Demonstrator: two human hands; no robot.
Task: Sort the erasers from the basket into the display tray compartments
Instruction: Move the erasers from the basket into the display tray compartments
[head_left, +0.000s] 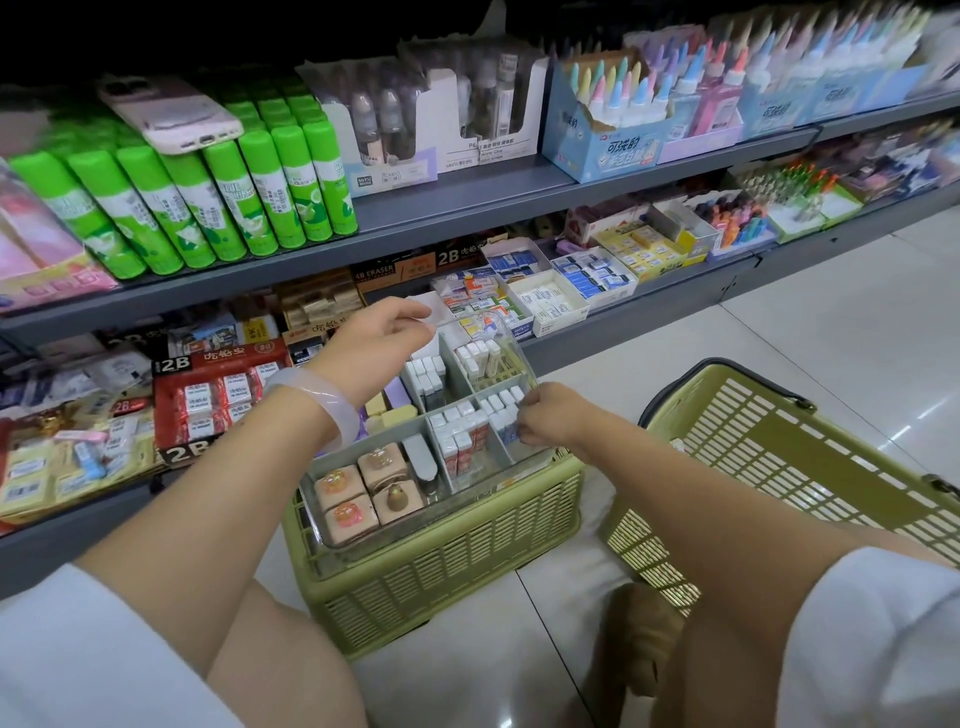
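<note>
Clear glossy plastic display tray (524, 364) on matt slatted plastic basket (441, 577) (floor tiles (779, 332) shiny)

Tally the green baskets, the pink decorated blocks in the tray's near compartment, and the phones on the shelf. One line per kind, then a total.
Green baskets: 2, one under the clear display tray and one to its right
Pink decorated blocks: 4
Phones: 1, lying on the green glue sticks
Total: 7
</note>
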